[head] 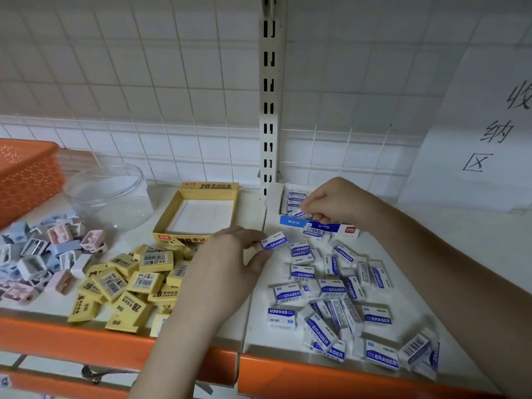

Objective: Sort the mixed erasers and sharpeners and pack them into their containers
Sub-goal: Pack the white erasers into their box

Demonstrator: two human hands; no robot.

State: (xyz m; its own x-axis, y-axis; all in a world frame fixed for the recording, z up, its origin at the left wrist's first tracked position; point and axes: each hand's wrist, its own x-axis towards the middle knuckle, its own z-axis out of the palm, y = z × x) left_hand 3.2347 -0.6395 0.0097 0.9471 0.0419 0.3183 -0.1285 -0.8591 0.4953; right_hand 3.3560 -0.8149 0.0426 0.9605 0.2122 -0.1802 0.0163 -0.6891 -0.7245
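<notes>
White wall tiles [172, 82] back a pale shelf [449, 240] edged in orange, split by a slotted upright post [269, 110].

One blue-and-white eraser [275, 242] is pinched between the thumb and fingertips of the left hand [230, 263], just above the shelf surface. The right hand [334, 201] is curled over the blue-and-white eraser box [319, 226], its fingertips closed on another eraser [299, 213] at the box's opening; how far that eraser sits inside cannot be told, since the fingers cover it. A row of packed erasers is seen standing in the back of the box, partly hidden by the hand.

Loose blue-and-white erasers [339, 300] are scattered over the shelf below and between the hands, some stacked on one another. Left of the left wrist lies a heap of yellow 2B erasers [129, 283], a few hidden under the forearm. Behind that heap an open yellow box [198, 211] is seen, holding no erasers. At the far left a pile of pastel sharpeners [43, 254] is cut off by the frame edge, with a clear round tub [112, 194] behind it and an orange basket [28, 174] only partly in view. A handwritten paper sign [489, 133] is fixed on the right wall, cropped at the edge.
</notes>
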